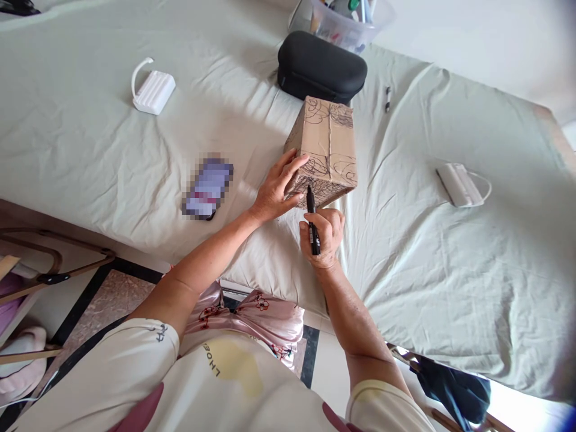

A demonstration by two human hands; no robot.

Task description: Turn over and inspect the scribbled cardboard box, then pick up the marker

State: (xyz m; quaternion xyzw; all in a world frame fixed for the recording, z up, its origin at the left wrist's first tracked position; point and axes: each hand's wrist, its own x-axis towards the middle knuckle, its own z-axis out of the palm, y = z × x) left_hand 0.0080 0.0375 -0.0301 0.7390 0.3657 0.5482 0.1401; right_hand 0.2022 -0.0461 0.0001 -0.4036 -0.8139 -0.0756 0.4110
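A brown cardboard box [329, 137] stands on the cloth, its top and near side covered in black looping scribbles. My left hand [275, 191] grips its near left corner, with fingers spread over the left side and top edge and the thumb against the near face. In my right hand [330, 233] is a black marker pen [311, 210], held between thumb and fingers. The pen's tip points at the scribbled near face and appears to touch it.
Behind the box lie a black hard case [321, 65] and a clear plastic tub [348, 30] of items. A phone [209, 187] and a white block with a strap [155, 93] are on the left. On the right are a small pen [387, 99] and another strapped white block [459, 185].
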